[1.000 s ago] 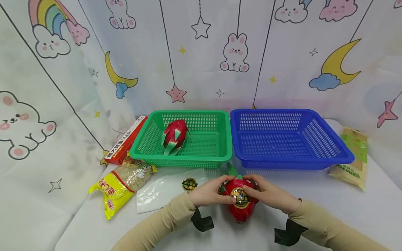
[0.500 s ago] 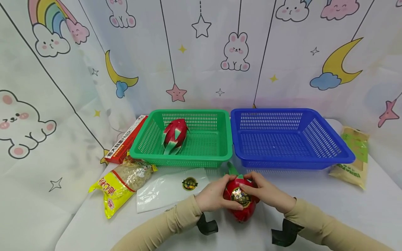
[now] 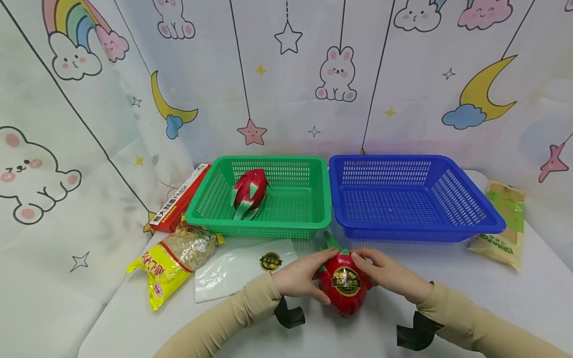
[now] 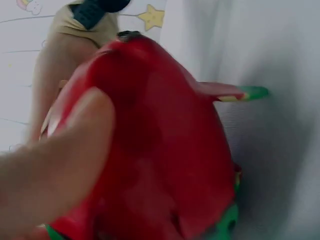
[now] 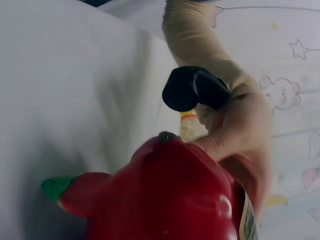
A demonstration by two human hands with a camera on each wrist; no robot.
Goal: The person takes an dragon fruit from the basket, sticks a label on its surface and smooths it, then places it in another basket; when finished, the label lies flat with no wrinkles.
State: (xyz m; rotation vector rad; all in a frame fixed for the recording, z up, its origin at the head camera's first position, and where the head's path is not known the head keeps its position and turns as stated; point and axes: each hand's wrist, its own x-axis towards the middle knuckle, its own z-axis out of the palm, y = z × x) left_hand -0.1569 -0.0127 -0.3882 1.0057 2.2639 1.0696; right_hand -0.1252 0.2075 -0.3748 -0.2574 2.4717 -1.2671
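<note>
Near the green basket (image 3: 268, 229), glossy red, green-tipped dragon fruit (image 3: 343, 299), left fingers (image 3: 319, 295) and right fingers (image 3: 366, 266) clamped round it.

Indoor tabletop nook, room type unclear, cartoon-print curtain (image 3: 286, 99), white table (image 3: 447, 263)

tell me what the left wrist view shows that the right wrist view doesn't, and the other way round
Only the left wrist view: the right hand. Only the right wrist view: a sliver of the yellow bag and a white bunny printed on the backdrop. Both: the red dragon fruit, with a dark nub at its end and a green-tipped scale, plus the left hand and the white tabletop.
</note>
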